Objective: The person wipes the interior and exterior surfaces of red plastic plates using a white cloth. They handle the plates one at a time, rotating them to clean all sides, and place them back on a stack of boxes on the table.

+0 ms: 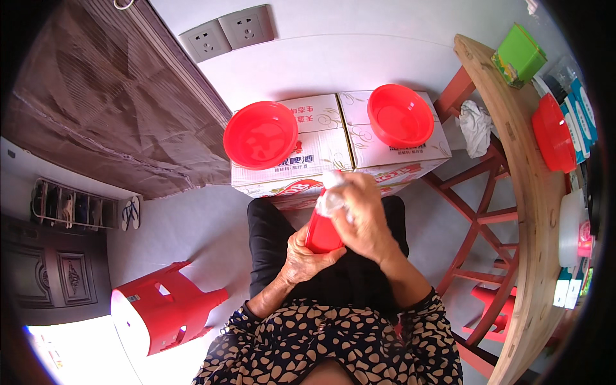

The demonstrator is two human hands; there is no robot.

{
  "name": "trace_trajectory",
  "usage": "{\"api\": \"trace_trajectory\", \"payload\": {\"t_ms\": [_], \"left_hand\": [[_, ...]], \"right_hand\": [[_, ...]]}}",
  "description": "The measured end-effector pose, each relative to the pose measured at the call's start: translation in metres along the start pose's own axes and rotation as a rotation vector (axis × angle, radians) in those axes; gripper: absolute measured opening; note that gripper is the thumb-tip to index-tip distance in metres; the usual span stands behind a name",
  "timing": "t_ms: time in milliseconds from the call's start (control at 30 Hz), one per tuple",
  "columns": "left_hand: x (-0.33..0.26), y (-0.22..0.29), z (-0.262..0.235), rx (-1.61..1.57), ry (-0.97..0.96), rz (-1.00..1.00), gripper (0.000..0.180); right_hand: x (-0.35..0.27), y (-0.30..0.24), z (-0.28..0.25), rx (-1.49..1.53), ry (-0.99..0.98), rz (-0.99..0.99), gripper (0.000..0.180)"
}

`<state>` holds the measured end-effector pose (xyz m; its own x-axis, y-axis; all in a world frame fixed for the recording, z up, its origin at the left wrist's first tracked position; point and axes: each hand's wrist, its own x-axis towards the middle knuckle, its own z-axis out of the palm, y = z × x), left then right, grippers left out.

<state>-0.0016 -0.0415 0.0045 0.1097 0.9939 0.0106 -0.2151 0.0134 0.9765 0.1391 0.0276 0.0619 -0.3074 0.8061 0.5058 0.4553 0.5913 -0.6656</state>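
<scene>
In front of my lap, my left hand is wrapped round the lower part of a red bottle-like container, which is tilted slightly to the right at its top. My right hand closes on a white, crumpled-looking cloth against the container's upper end. Its fingers hide part of the cloth and the top. Just beyond my hands, two red plastic bowls stand on the cardboard boxes: a left bowl and a right bowl. Both seem to have some clear liquid in them.
White printed cardboard boxes stand before my knees. A wooden table on the right carries a green box and a red basin. A white rag hangs beneath it. At left lies a red stool near slippers.
</scene>
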Motion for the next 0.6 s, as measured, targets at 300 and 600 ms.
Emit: {"api": "trace_trajectory", "payload": {"t_ms": [300, 600], "left_hand": [[-0.001, 0.007, -0.009, 0.101, -0.189, 0.085, 0.048], [0.002, 0.009, -0.010, -0.109, -0.222, -0.364, 0.055]], "right_hand": [[0.034, 0.059, -0.031, 0.689, -0.387, 0.386, 0.016], [0.001, 0.058, 0.009, 0.295, -0.418, -0.039, 0.029]]}}
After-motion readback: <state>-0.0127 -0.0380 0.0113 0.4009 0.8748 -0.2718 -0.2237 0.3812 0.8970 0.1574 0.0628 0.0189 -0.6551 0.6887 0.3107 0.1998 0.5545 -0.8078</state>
